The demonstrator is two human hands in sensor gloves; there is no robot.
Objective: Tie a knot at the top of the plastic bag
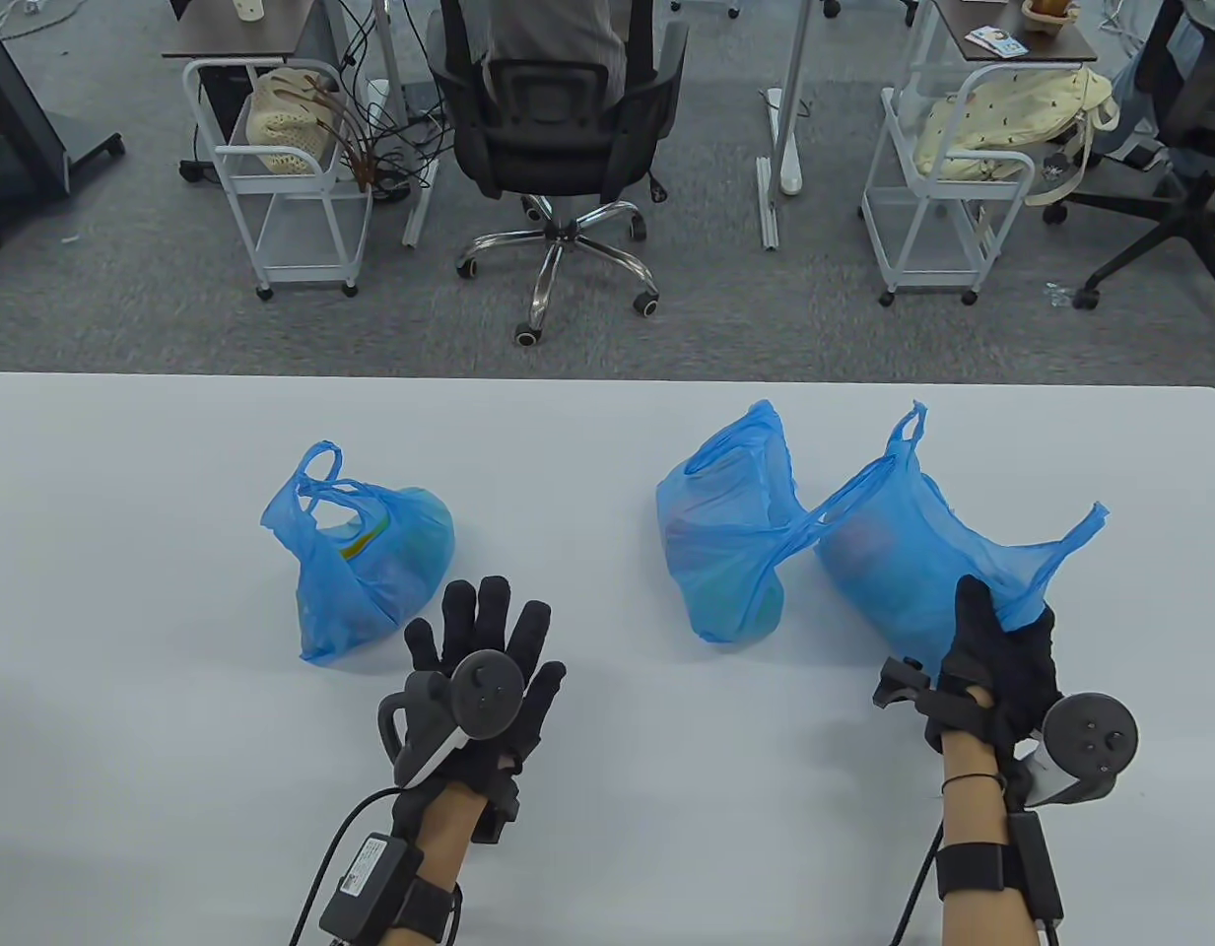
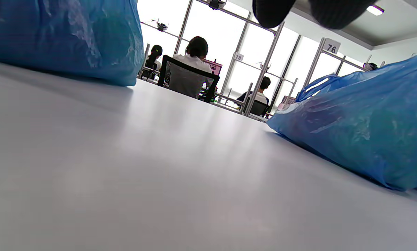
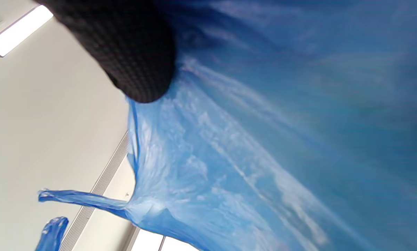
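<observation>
Three blue plastic bags with goods inside lie on the white table (image 1: 607, 847). The left bag (image 1: 361, 562) has its handles drawn together at the top. The middle bag (image 1: 725, 532) and the right bag (image 1: 903, 572) touch, with loose handles. My left hand (image 1: 484, 616) is open with fingers spread, palm down, empty, just right of the left bag. My right hand (image 1: 1001, 616) grips the near rim of the right bag. In the right wrist view the bag's film (image 3: 264, 139) fills the frame under one fingertip (image 3: 135, 55). The left wrist view shows the left bag (image 2: 62, 35) and the middle bag (image 2: 362, 125).
Beyond the table's far edge (image 1: 607, 379) stand an office chair (image 1: 558, 128) and two white carts (image 1: 282, 177) (image 1: 947, 177). Bare tabletop lies between the left and middle bags and along the front.
</observation>
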